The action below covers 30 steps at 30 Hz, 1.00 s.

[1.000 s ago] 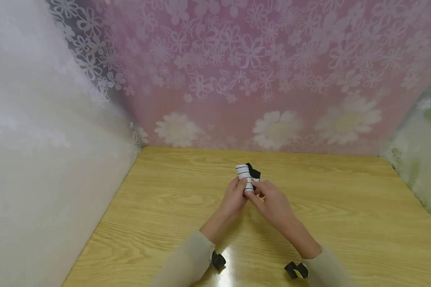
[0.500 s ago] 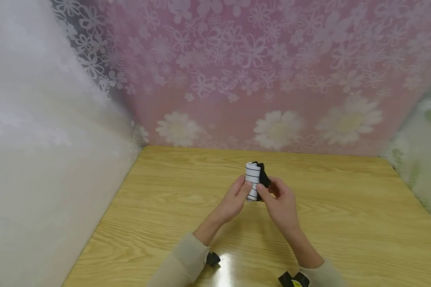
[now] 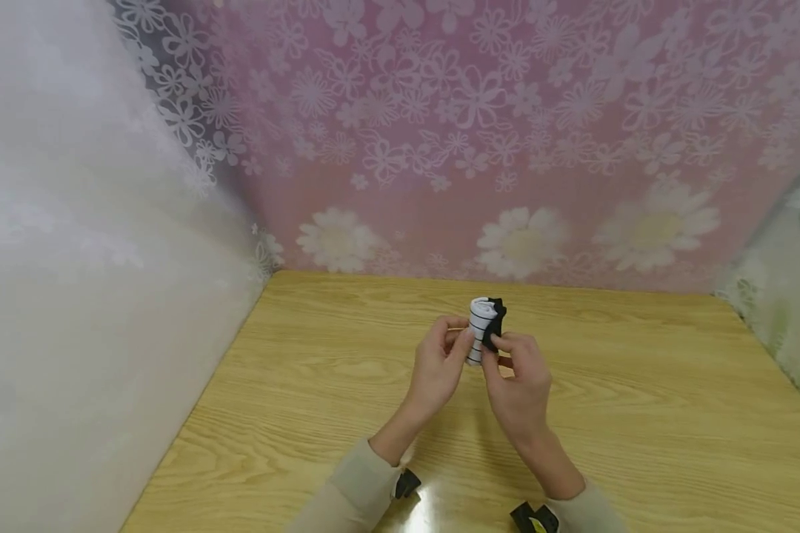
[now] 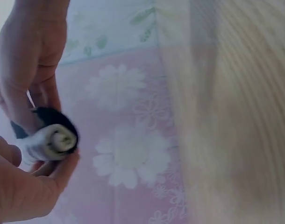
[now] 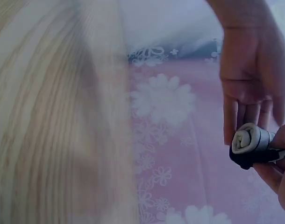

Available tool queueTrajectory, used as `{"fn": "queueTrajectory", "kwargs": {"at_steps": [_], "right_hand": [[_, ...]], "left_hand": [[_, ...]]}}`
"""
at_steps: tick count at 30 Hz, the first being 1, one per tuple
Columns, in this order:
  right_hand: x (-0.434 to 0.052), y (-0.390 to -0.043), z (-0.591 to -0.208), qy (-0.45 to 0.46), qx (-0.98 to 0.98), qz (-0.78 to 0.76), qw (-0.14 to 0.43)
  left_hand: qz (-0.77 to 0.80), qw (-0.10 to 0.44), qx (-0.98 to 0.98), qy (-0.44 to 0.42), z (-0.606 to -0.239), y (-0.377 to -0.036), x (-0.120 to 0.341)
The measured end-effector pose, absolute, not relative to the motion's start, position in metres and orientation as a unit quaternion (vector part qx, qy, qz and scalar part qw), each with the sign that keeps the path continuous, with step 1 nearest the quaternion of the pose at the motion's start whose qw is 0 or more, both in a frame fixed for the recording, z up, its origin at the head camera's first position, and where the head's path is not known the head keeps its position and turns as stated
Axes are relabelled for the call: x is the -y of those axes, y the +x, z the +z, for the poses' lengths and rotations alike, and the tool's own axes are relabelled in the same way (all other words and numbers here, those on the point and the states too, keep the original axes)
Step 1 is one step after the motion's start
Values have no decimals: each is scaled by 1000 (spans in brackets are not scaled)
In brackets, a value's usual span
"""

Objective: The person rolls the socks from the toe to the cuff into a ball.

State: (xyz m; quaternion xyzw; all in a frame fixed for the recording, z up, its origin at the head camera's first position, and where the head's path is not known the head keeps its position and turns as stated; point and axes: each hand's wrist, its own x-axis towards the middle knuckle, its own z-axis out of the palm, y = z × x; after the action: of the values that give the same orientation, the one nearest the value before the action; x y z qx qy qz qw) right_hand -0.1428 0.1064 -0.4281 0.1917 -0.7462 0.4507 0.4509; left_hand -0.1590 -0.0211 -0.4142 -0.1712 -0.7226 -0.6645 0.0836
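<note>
Both grips, left hand (image 3: pixel 440 364) and right hand (image 3: pixel 521 374), pinch a rolled striped sock (image 3: pixel 484 326) above the wooden table (image 3: pixel 640 414).

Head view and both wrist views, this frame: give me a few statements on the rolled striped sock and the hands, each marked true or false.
1. Both hands hold the rolled white sock with thin black stripes above the light wooden table. True.
2. The roll lies flat on the table, untouched. False: the left hand and the right hand have it in their grip, raised off the wood.
3. A black fabric part wraps the roll's right side. True.
4. The wall behind the table is plain blue. False: it is a pink sheet with white flowers.
5. The roll's spiral end shows in the wrist views. True.
</note>
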Motion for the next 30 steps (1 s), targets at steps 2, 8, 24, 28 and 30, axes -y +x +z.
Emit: {"fn": "queueTrajectory", "kwargs": {"at_steps": [2,8,24,28,30], "right_hand": [[-108,-146,-430,226,755,394,474],[-111,-152,-435,281,764,268,515],[-108,-147,-426,222,802,358,424],[-110,-149,-409,155,859,385,301],[-110,-153,-403,138,874,392,251]], "left_hand": [[-647,59,742,-166,-409,-158,22],[-643,-23,753,-137,-401,-164,24],[-542,8,819,-188,-416,-173,24],[-525,3,828,-200,-416,-173,25],[-523,-10,825,-214,-416,-174,28]]}}
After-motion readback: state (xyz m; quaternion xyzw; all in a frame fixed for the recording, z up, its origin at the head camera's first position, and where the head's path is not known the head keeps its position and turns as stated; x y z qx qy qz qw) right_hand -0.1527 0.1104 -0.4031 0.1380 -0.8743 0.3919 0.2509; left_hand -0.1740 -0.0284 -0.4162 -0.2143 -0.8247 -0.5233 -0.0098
